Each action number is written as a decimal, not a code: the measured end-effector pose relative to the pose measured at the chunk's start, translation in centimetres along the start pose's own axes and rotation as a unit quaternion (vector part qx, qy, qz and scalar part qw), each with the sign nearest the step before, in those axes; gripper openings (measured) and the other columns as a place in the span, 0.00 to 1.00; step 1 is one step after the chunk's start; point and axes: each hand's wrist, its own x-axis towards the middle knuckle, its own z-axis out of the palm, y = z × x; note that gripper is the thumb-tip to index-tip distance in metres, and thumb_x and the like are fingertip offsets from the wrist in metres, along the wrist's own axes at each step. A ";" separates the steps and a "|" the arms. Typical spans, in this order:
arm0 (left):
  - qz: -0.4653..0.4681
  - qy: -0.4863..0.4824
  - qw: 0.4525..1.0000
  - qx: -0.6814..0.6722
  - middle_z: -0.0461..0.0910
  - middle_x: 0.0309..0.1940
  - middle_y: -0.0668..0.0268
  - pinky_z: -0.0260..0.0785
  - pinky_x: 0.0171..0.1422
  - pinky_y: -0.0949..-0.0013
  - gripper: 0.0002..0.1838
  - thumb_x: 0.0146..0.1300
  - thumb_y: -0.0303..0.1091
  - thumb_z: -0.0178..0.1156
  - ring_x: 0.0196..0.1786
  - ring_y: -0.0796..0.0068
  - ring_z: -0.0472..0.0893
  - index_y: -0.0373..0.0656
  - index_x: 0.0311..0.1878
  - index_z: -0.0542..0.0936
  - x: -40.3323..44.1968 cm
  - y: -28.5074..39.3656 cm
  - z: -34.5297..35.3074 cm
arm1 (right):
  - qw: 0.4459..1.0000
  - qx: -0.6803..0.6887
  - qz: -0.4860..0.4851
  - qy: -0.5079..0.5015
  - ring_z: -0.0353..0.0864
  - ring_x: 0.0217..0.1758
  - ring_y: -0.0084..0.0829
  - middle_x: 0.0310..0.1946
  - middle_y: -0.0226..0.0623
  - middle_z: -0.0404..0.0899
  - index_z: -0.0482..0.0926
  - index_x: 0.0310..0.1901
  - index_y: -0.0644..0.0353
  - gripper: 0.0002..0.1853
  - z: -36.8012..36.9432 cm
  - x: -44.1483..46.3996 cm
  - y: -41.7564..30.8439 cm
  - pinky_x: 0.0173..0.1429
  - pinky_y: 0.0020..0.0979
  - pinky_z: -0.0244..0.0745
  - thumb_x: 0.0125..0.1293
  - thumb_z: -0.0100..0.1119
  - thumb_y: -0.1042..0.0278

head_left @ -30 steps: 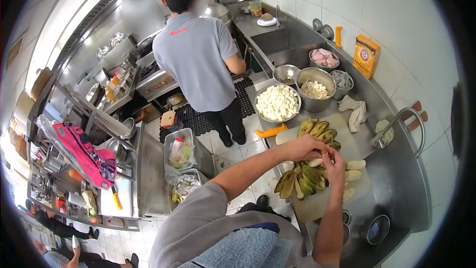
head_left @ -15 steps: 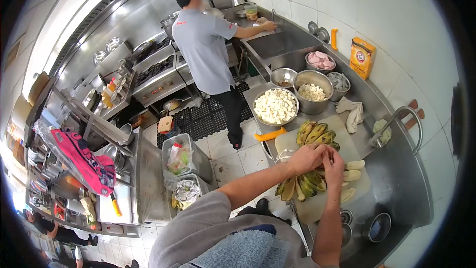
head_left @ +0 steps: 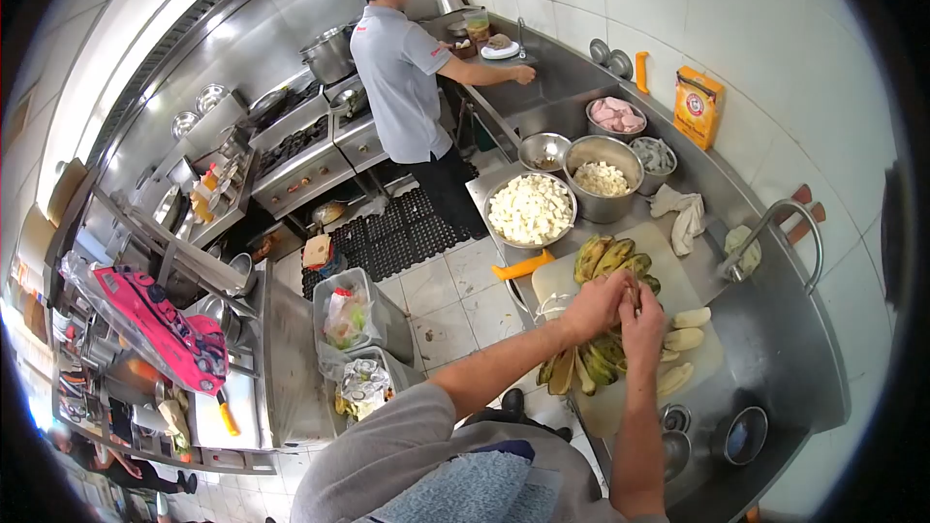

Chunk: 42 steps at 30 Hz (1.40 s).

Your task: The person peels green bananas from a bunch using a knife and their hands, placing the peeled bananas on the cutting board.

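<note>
Over the cutting board [head_left: 552, 276], my left hand [head_left: 596, 308] and my right hand [head_left: 642, 327] meet with fingers closed and pinched together. Whatever is between them is mostly hidden by the fingers. Just beneath lie green bananas [head_left: 603, 360] with dark-marked skins, and more green bananas [head_left: 612, 256] rest past my left hand. To the right of my right hand, several pale peeled bananas [head_left: 685, 339] lie at the board's edge.
Left of the board are an orange handle [head_left: 523, 265] and a bowl of pale cut pieces [head_left: 531, 211]. A pot [head_left: 607, 179], a faucet [head_left: 775, 232] and a cloth [head_left: 683, 218] stand beyond. A co-worker [head_left: 402, 77] is at the far sink. Bins [head_left: 363, 315] stand on the floor.
My hands stay together above the bananas, with the fingers slightly shifted. The co-worker's outstretched hand has moved off the item by the far tap. The view has shifted a little.
</note>
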 end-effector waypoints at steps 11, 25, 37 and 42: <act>0.036 0.096 0.993 -0.061 0.82 0.34 0.47 0.74 0.42 0.52 0.11 0.66 0.24 0.56 0.38 0.44 0.82 0.41 0.52 0.74 0.4 -1.9 0.9 | 0.996 -0.021 0.081 -0.017 0.79 0.37 0.53 0.32 0.50 0.80 0.77 0.45 0.64 0.17 0.2 1.1 -0.7 0.41 0.46 0.72 0.70 0.59 0.56; -0.096 0.074 0.981 -0.154 0.86 0.32 0.58 0.76 0.39 0.68 0.11 0.69 0.27 0.61 0.34 0.74 0.85 0.40 0.51 0.72 1.5 -3.5 1.6 | 0.994 -0.067 0.066 0.057 0.82 0.38 0.52 0.34 0.49 0.82 0.81 0.45 0.60 0.12 2.0 1.4 -0.1 0.42 0.47 0.75 0.68 0.57 0.62; -0.163 0.064 0.960 -0.217 0.84 0.30 0.64 0.73 0.36 0.74 0.10 0.68 0.28 0.62 0.33 0.82 0.81 0.40 0.47 0.72 2.2 -4.3 1.6 | 0.990 -0.119 0.051 0.064 0.81 0.35 0.52 0.29 0.48 0.81 0.78 0.39 0.62 0.09 2.1 1.0 -0.4 0.39 0.49 0.73 0.67 0.58 0.64; -0.078 0.049 0.982 -0.162 0.84 0.30 0.58 0.75 0.38 0.65 0.11 0.69 0.31 0.61 0.34 0.70 0.84 0.39 0.50 0.73 1.7 -5.2 1.5 | 0.990 -0.130 0.022 0.045 0.80 0.34 0.54 0.28 0.49 0.79 0.75 0.36 0.63 0.11 2.1 1.2 0.5 0.39 0.50 0.73 0.66 0.57 0.62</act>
